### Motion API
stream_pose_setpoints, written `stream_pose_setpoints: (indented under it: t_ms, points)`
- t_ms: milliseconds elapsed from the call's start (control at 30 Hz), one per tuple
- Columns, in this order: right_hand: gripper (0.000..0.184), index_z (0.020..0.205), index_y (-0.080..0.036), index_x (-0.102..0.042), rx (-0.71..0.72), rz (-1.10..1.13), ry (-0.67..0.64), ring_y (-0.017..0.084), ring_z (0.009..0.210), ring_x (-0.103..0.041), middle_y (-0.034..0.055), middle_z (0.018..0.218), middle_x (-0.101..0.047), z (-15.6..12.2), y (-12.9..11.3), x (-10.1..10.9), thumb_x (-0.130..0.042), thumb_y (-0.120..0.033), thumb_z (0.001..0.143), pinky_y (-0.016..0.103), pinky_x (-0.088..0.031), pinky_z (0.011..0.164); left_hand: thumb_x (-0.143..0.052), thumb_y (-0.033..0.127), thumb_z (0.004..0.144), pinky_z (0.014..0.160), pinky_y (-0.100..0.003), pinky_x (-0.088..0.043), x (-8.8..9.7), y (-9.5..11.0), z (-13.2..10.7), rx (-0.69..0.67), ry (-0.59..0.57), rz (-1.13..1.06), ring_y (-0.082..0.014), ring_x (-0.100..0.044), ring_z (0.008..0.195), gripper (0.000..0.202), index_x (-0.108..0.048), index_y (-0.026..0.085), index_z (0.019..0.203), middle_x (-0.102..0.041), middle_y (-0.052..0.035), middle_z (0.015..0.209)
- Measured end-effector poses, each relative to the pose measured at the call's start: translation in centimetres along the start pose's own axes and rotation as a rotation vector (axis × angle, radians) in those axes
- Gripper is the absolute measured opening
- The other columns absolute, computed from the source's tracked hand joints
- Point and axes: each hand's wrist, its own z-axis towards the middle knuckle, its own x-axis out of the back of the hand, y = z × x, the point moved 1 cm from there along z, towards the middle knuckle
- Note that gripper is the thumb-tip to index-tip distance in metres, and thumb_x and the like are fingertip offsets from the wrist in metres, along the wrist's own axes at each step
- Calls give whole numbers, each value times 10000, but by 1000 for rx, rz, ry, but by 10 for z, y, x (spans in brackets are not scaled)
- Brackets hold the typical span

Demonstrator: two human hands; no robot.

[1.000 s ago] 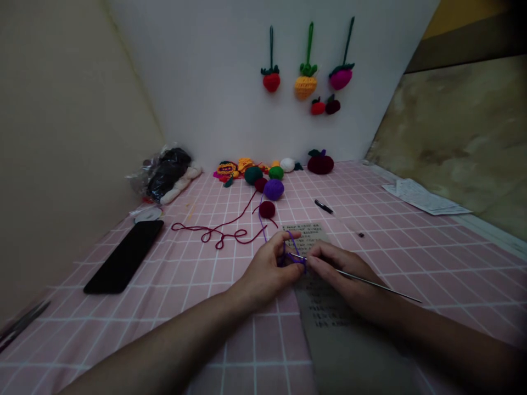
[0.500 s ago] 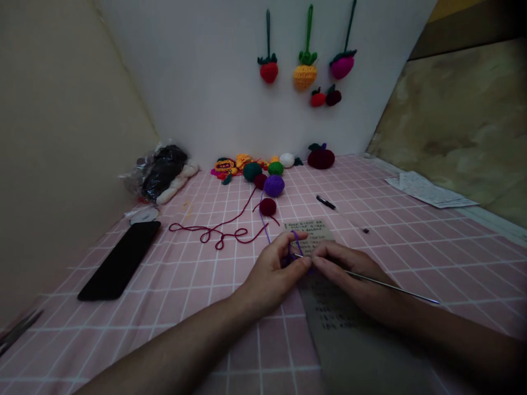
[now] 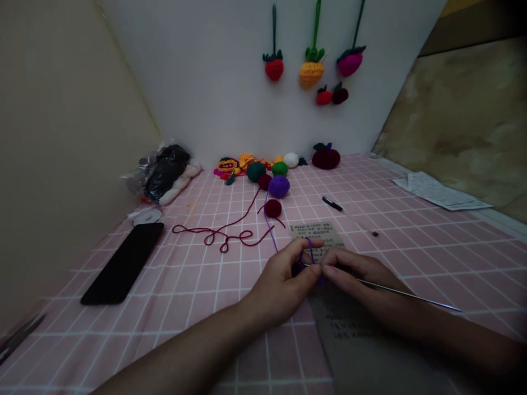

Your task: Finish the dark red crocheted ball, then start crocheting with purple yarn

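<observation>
My left hand (image 3: pixel 284 282) pinches a small piece of purple yarn (image 3: pixel 311 251) between thumb and fingers, and a strand loops over its raised forefinger. In my right hand (image 3: pixel 362 274) is a thin metal crochet hook (image 3: pixel 411 294), its shaft pointing back to the right over the wrist. The fingertips of both hands almost meet at the yarn, and the hook's tip lies there, partly hidden. From the left hand the purple strand runs back to a purple yarn ball (image 3: pixel 279 187). Beneath the hands lies a sheet of brown cardboard (image 3: pixel 315 231) with handwriting.
A dark red yarn ball (image 3: pixel 273 208) and a loose red strand (image 3: pixel 224 237) lie ahead. At left are a black phone-like slab (image 3: pixel 123 263) and a plastic bag (image 3: pixel 167 173). A pen (image 3: pixel 331 203) and papers (image 3: pixel 442 192) lie right. Crocheted fruits (image 3: pixel 312 74) hang on the wall.
The whole view has shifted slightly, so things appear a little farther right. Both hands stay together at the purple yarn, with the hook still in the right hand.
</observation>
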Motion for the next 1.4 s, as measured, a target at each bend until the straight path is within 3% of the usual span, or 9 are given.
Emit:
stream_pose_setpoints:
  t_ms: [133, 300, 433, 633, 800, 1000, 1167, 1400]
  points:
    - [282, 771, -225, -510, -4, -13, 20, 147, 702, -520, -15, 751, -545, 0, -1, 0, -444, -416, 967, 274, -415, 634, -577, 259, 867, 684, -284, -376, 0, -1, 0, 0, -5, -15, -127, -466, 742, 374, -543, 169, 1228, -491, 11, 790]
    - [169, 912, -249, -525, 27, 45, 49, 166, 839, -564, -2, 904, -607, 0, -3, -2, -470, -401, 960, 292, -452, 727, -592, 245, 859, 726, -279, -390, -2, -1, 0, -3, 15, -53, -123, -483, 782, 353, -548, 172, 1202, -511, 5, 828]
    - [165, 943, -251, -542, 53, 50, 47, 168, 835, -572, 7, 913, -612, 1, -3, -2, -472, -400, 958, 296, -462, 726, -598, 238, 854, 702, -267, -369, 0, -1, 1, -10, 34, -51, -114, -463, 755, 362, -563, 181, 1210, -497, 14, 807]
    - [142, 906, -238, -558, 53, -11, 19, 167, 782, -573, 10, 870, -612, 2, -6, 1, -492, -362, 933, 295, -462, 686, -657, 242, 811, 658, -243, -333, 4, -2, 4, 21, 7, -228, -91, -439, 682, 344, -639, 192, 1151, -469, 31, 728]
    - [127, 924, -240, -567, 29, -104, 16, 187, 804, -583, 19, 893, -624, 7, -2, 3, -531, -360, 906, 322, -475, 713, -681, 224, 774, 653, -233, -350, 7, -1, 5, 66, 73, -369, -86, -469, 676, 292, -703, 211, 1066, -482, 26, 709]
    - [217, 978, -267, -580, -39, -39, 271, 201, 854, -591, 32, 948, -618, 12, 13, 22, -539, -465, 899, 305, -494, 688, -693, 186, 747, 774, -278, -422, 8, -3, 7, 115, 94, -473, -112, -546, 744, 330, -695, 219, 1075, -573, 3, 765]
    - [254, 947, -254, -622, 11, -4, 494, 225, 915, -588, 42, 947, -634, 18, 9, 48, -590, -487, 850, 345, -480, 800, -680, 165, 750, 854, -326, -442, 9, -9, 9, 132, 59, -570, -129, -577, 769, 335, -688, 213, 1081, -576, 2, 748]
    - [223, 930, -274, -643, -98, 20, 574, 243, 891, -575, 42, 1010, -643, 18, 1, 63, -585, -477, 855, 378, -477, 739, -692, 146, 721, 735, -249, -425, 8, -9, 7, 203, -78, -465, -84, -534, 675, 310, -717, 179, 1029, -608, -4, 787]
